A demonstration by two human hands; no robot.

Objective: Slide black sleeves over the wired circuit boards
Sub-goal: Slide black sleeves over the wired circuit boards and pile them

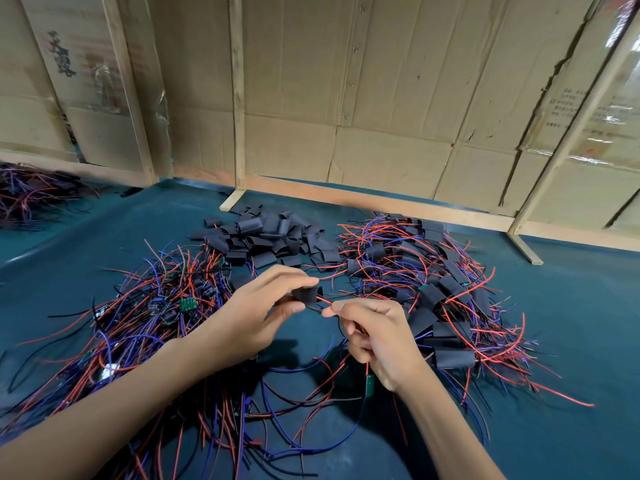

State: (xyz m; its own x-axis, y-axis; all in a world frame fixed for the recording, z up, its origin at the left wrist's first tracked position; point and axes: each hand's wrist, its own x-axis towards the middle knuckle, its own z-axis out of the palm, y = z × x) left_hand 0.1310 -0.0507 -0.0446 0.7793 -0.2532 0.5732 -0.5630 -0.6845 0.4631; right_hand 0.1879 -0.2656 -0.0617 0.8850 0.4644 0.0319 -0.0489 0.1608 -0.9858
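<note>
A black sleeve [306, 294] is pinched in the left hand [258, 315], its open mouth turned toward the right hand [374, 336] just beside it, where red wire ends [323, 301] are pinched and the circuit board [370, 385] dangles below that wrist.

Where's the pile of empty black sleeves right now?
In the head view, the pile of empty black sleeves lies center-back on the green table, beyond the hands, between two wire heaps.
</note>
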